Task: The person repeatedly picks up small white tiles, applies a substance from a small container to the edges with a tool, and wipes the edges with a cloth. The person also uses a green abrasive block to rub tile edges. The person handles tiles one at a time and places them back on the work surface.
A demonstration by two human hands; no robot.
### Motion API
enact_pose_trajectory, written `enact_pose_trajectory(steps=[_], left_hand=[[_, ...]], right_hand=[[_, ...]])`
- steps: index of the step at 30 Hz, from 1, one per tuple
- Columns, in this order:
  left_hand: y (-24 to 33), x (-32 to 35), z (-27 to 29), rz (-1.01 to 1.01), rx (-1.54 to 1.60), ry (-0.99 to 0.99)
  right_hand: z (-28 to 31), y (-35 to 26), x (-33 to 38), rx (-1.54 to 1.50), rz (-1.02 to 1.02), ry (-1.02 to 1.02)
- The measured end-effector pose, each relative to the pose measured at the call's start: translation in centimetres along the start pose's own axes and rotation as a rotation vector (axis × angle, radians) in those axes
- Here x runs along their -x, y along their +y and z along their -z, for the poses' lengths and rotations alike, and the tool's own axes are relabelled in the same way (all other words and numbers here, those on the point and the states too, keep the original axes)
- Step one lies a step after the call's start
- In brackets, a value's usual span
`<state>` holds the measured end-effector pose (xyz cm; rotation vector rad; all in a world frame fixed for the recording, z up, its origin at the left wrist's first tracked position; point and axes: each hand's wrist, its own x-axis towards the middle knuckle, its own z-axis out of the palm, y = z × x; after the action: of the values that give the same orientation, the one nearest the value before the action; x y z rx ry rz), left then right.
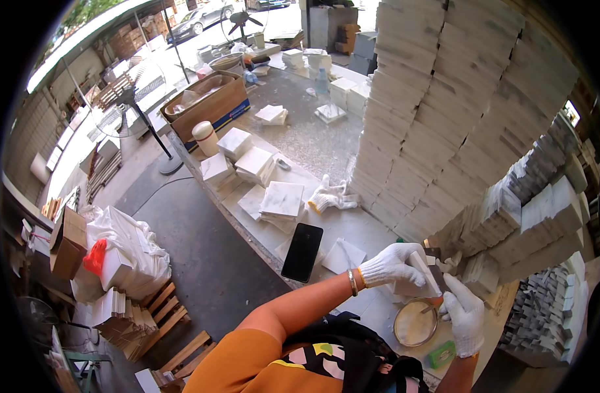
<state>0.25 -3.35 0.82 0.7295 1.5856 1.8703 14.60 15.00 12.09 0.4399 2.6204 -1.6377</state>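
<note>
Both my hands wear white knit gloves. My left hand [393, 264] grips a small white tile piece [423, 272] held above the bench. My right hand [464, 313] holds a small scraper with an orange handle [439, 283] against that tile. Just below them sits a round metal tin [415, 323] with pale paste inside. A green block [440, 354] lies beside the tin, near my right wrist.
A black phone [302, 252] and a white square tile [343, 255] lie on the stone bench [372, 229]. Spare white gloves [331, 196] rest further back. Tall stacks of white tiles [444, 98] rise at the right. Marble tile piles [255, 164] and a cardboard box [208, 98] stand beyond.
</note>
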Motion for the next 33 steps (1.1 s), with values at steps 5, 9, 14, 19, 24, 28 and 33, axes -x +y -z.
enact_pose_trajectory(steps=[5,9,14,19,24,28,33], left_hand=[[-0.2,0.2,-0.5,0.023,0.043,0.016],[-0.7,0.2,-0.9,-0.032,0.055,0.061],[-0.7,0.2,-0.8,-0.019,0.018,0.056],[-0.5,0.3,-0.7,0.023,0.013,0.026],[-0.2,0.6,-0.5,0.028,-0.016,0.023],[-0.5,0.3,-0.4,-0.042,-0.074,0.021],[-0.5,0.5,-0.5,-0.009,0.124,0.021]], right_hand=[[0.5,0.4,-0.3,0.007,-0.026,-0.009],[0.6,0.3,-0.4,-0.009,-0.035,-0.021],[0.3,0.0,-0.3,-0.019,-0.038,-0.018],[-0.3,0.4,-0.2,-0.059,-0.045,-0.01],[-0.5,-0.4,0.3,-0.061,-0.048,-0.009],[-0.4,-0.7,0.2,-0.062,-0.069,-0.02],[0.8,0.1,0.2,-0.031,-0.026,-0.078]])
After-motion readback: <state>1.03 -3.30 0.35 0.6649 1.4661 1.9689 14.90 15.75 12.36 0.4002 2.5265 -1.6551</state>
